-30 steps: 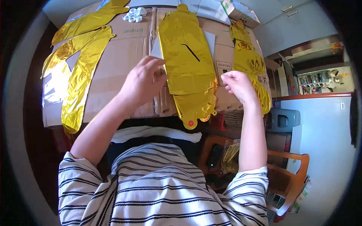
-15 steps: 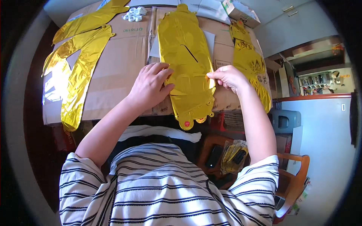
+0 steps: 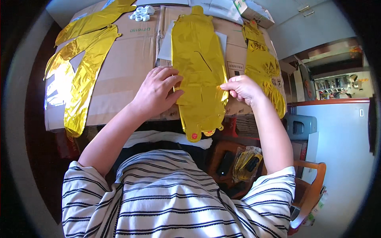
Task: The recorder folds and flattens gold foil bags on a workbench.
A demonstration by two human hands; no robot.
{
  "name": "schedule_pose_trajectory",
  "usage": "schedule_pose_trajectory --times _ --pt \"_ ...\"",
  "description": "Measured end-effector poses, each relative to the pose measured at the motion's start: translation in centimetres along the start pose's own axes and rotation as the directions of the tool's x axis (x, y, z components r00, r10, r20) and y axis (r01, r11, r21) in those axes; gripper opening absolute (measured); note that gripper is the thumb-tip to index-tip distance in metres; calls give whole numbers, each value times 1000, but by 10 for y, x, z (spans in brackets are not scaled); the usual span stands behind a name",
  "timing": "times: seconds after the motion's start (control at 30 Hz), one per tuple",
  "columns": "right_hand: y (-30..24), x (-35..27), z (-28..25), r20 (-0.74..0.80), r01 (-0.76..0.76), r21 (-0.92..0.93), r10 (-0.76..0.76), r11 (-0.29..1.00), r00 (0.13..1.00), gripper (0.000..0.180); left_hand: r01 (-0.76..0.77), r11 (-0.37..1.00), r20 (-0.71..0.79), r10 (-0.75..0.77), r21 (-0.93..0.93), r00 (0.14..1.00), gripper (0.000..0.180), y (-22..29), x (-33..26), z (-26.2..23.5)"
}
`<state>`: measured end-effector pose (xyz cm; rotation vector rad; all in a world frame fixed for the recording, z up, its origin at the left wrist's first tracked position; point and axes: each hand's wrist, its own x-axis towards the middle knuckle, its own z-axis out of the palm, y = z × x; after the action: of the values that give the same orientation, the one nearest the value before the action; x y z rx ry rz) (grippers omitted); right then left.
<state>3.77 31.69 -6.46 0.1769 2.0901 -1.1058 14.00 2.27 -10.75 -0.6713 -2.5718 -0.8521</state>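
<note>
A flat, folded gold foil balloon (image 3: 196, 47) lies lengthwise before me, its near end with a round red mark hanging past the table edge. A dark slit-like line runs slantwise across its middle. My left hand (image 3: 156, 91) is at the balloon's left edge, fingers curled over it and thumb against the foil. At the right edge, my right hand (image 3: 244, 90) pinches the foil between thumb and fingertips. Under the balloon, a pale sheet (image 3: 164, 47) shows on both sides.
Cardboard (image 3: 129, 59) covers the table. More gold foil balloons (image 3: 89, 71) lie at left, with another gold foil piece (image 3: 260, 63) at right. Small white tape rolls (image 3: 141, 14) and a box (image 3: 254, 12) stand at the back. A wooden chair (image 3: 313, 186) is at lower right.
The balloon has slid slightly toward me and its far end has swung a little to the right. My right hand has come nearer along with it; my left hand has barely moved.
</note>
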Motion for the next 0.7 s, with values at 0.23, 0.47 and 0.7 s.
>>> schedule_pose_trajectory --times 0.23,0.47,0.7 --pt "16 -31 30 -5 28 6 -28 1000 1000 20 -47 999 7 47 8 999 36 16 -15 -6" --pt "21 -68 41 -182 71 -496 -183 865 966 27 -83 996 18 83 -29 996 38 23 -37 -12" --pt "45 -65 53 96 522 -845 -928 115 360 38 -110 993 -27 112 40 993 31 28 -41 -12"
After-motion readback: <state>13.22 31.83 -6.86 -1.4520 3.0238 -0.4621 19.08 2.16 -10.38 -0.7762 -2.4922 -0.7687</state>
